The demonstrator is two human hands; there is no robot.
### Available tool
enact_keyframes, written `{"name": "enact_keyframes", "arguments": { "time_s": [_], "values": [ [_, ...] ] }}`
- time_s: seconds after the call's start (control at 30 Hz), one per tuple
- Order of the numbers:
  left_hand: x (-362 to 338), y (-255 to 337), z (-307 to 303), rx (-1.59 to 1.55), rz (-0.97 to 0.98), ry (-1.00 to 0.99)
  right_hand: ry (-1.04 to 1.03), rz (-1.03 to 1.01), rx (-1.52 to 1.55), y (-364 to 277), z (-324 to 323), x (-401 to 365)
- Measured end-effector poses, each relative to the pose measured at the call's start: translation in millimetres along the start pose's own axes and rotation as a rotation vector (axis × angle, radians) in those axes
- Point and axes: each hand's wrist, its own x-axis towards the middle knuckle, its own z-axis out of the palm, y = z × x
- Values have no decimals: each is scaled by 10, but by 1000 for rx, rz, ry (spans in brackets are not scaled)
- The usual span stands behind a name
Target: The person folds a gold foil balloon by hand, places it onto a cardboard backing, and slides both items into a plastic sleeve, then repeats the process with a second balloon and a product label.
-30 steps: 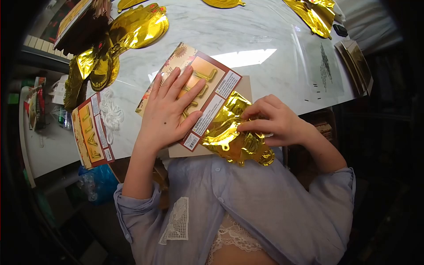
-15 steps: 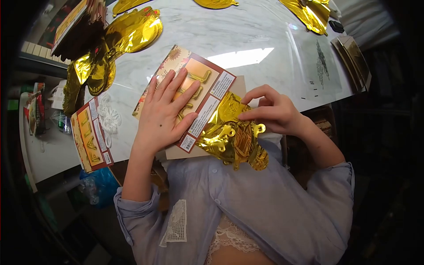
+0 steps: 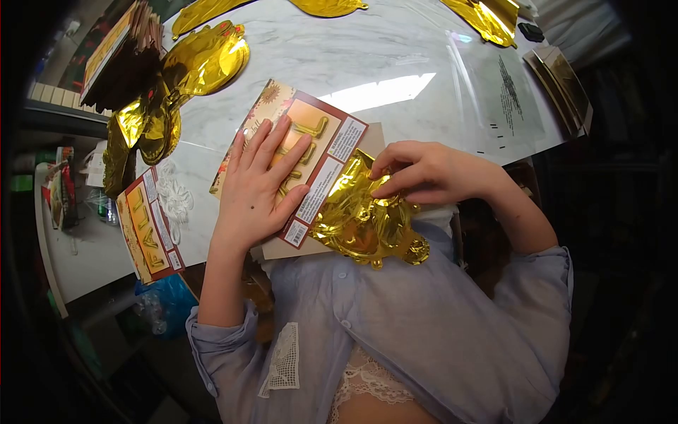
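A white marble-patterned tabletop with grey veining spreads across the upper half of the frame, a hard patch of reflected light glaring at upper centre; pale draped fabric hangs at upper right; deep shadow fills the right edge and the lower-left corner.

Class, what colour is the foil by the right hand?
Shiny gold foil, clearest in the head view.

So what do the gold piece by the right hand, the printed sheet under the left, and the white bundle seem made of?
Gold piece: probably metallised film, shiny, from its sharp creases and highlights. Printed sheet: likely card, smooth; it lies flat with crisp edges. White bundle: perhaps cord, matte; thin loops show.
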Motion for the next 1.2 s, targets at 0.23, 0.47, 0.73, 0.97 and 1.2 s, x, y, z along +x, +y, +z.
{"name": "enact_keyframes", "arguments": {
  "time_s": [0.23, 0.47, 0.73, 0.97, 1.2],
  "values": [
    [8, 15, -21, 0, -3, -12, -25, -70, -200, -32, -75, 154],
    [17, 20, -19, 28, 5, -37, -65, -77, -164, 30, -138, 294],
    [23, 7, 2, 41, 8, -36, -35, -55, -8, 19, -186, 447],
    [28, 4, -5, 58, 2, -53, 46, -10, 363, 51, -165, 456],
    [26, 31, -24, 26, -22, -46, 94, -73, 203, 83, -77, 419]
  ]
}}
